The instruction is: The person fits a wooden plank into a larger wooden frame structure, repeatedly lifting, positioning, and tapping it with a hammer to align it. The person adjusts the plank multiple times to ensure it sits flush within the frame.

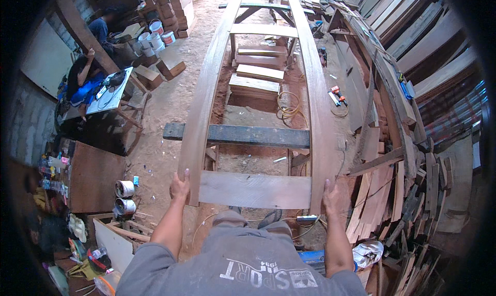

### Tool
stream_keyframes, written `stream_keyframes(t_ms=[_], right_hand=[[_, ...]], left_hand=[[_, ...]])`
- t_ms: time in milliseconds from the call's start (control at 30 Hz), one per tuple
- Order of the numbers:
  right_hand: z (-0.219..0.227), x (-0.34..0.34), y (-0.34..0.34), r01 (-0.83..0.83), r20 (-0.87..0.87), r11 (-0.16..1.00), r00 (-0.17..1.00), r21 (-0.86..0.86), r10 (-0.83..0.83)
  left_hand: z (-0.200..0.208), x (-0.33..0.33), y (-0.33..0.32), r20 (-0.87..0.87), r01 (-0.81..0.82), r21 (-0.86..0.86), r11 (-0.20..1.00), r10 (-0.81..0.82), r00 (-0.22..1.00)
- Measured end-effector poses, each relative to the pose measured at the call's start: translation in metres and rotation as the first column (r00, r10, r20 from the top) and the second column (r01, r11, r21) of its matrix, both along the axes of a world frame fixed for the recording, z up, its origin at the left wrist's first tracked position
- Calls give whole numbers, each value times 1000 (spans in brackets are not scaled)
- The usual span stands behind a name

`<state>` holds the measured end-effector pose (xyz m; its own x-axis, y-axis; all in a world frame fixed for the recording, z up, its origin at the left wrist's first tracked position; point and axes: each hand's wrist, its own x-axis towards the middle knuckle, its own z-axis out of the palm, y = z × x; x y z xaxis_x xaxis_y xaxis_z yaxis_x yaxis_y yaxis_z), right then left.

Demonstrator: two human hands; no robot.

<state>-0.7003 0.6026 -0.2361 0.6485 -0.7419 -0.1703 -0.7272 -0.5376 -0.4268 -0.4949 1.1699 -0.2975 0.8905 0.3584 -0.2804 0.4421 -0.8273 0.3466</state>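
Note:
A long wooden frame (205, 89) stretches away in front of me, with two side rails joined by flat crosspieces. Its wide near crosspiece (253, 189) lies just ahead of my body. My left hand (180, 186) is closed on the outer edge of the left rail at the near end, its thumb showing upright. On the opposite edge, my right hand (330, 195) grips the right rail (321, 120) the same way. The fingers under both rails are partly hidden. Beneath the frame a dark support beam (248, 135) crosses from side to side, jutting out past the left rail.
Stacked boards (254, 84) lie on the ground under the frame, beside a coiled yellowish hose (289, 106). An orange power tool (338, 95) lies to the right. Planks (374, 192) crowd the right side. People sit at far left near a small table (109, 92) and white buckets (151, 40).

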Motion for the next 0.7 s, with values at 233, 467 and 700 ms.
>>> stream_keyframes(t_ms=[233, 467, 700], right_hand=[[-67, -4, -9, 112, 18, 992, 993, 64, -113], [-42, -8, 3, 70, -27, 997, 997, 22, -70], [-29, -8, 41, 13, -132, 976, 990, -216, -42]], left_hand=[[16, 0, -2, 11, 6, -4, 1000, -6, 1000], [2, -4, -2, 161, 80, 148, 986, -104, 982], [-12, -23, -19, 325, 134, 266, 955, -220, 920]])
